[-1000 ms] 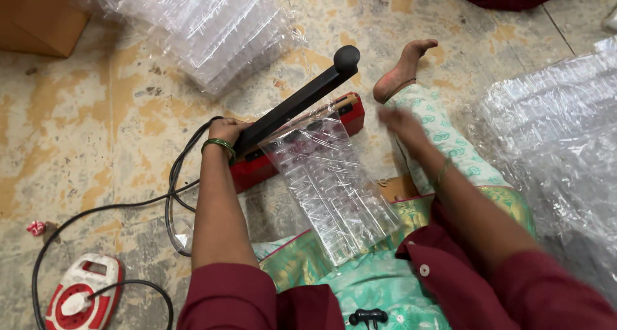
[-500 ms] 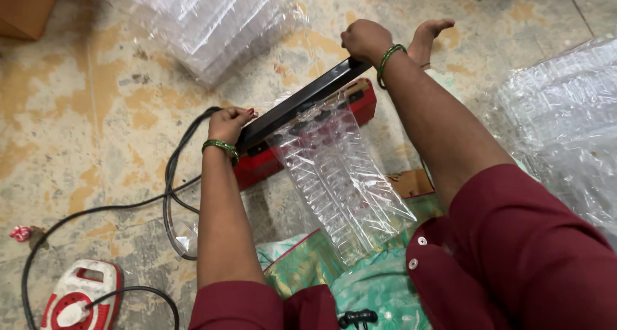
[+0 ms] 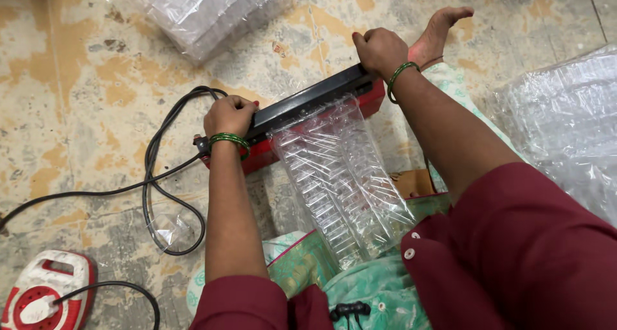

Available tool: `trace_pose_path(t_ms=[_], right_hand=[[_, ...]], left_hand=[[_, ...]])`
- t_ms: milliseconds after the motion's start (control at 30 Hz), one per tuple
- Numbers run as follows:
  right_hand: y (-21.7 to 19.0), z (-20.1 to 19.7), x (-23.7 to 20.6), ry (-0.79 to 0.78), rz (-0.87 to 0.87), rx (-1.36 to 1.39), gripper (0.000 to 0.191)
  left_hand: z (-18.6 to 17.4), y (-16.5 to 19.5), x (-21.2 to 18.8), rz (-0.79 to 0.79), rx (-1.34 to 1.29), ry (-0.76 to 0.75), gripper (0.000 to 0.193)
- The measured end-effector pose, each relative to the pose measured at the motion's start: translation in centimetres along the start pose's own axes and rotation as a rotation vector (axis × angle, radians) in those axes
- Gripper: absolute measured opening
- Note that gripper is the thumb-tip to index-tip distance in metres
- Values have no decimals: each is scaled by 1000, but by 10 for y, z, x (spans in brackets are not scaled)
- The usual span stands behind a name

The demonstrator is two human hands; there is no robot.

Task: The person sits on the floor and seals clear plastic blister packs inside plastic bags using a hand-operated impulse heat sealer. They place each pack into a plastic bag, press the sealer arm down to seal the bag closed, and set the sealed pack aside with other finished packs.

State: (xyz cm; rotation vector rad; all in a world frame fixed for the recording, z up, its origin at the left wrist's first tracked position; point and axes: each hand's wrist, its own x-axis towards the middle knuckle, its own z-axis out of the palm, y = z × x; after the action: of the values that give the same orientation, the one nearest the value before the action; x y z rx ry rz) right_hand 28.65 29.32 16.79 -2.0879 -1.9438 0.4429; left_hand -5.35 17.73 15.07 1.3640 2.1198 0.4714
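Note:
A red heat sealer [image 3: 257, 155] with a black press arm [image 3: 308, 100] lies on the floor in front of me. My left hand [image 3: 229, 115] presses on the arm's left end, fingers curled over it. At the arm's right end, my right hand [image 3: 379, 49] is closed around the handle and holds it down. A clear plastic bag of stacked transparent trays [image 3: 344, 182] has its top edge clamped under the arm and stretches back to my lap. Both wrists wear green bangles.
More piles of clear plastic packs lie at the top [image 3: 205, 12] and at the right [image 3: 565, 121]. A black cable [image 3: 154, 176] loops on the floor toward a red and white extension reel [image 3: 42, 298]. My bare foot [image 3: 437, 31] rests beyond the sealer.
The press arm, raised a second ago, is now pushed down flat on the bag. My right hand moved from my lap to the handle and pressed it down.

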Motion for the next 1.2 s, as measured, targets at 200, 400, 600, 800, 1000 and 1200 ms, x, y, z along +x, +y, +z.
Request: trace_pose_path(t_ms=[200, 400, 600, 800, 1000, 1200], right_hand=[[1, 3, -3, 61, -19, 26, 47], [3, 7, -2, 110, -26, 43, 46], [1, 6, -5, 122, -14, 62, 47], [0, 7, -4, 131, 0, 86, 46], [-4, 4, -7, 177, -19, 120, 45], [-15, -2, -16, 220, 29, 71, 47]], left_hand=[[1, 0, -5, 6, 22, 40, 24], [1, 1, -7, 20, 22, 87, 23], [1, 1, -8, 27, 28, 121, 22], [-1, 5, -10, 33, 34, 152, 23], [-1, 6, -9, -4, 32, 139, 24], [4, 4, 7, 0, 118, 104, 26]])
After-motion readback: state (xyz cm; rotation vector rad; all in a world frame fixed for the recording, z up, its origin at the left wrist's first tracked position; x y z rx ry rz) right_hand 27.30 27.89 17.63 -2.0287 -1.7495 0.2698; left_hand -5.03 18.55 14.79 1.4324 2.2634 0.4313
